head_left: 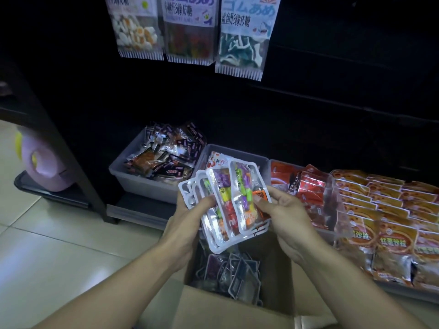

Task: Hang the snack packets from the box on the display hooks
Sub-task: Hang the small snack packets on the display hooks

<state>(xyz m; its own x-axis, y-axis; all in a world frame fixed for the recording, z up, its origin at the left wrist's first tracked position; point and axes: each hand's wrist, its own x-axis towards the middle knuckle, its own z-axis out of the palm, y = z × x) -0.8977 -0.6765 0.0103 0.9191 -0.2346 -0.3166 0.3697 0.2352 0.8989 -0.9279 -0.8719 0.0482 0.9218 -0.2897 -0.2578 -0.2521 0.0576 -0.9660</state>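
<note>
I have a fanned stack of snack packets (228, 205) pinched between my left hand (190, 210) and right hand (280, 210) above the open box (275, 269) — slick film, loose fan — so one could slip back down before reaching the hooks.

The packets (228, 205) held over the box (273, 276) are silver-edged, with purple, yellow-green, red and orange sweets seen through clear fronts. The box is brown cardboard. Three hanging bags (242, 36) are white-topped with blue and black lettering and striped lower hems; white-and-orange, dark red, and teal-and-white sweets are shown in them. The bins (142, 181) are grey. Dark purple wrappers (166, 153) fill one; red and orange packs (380, 210) lie rightwards. The floor (59, 245) is pale tile.
</note>
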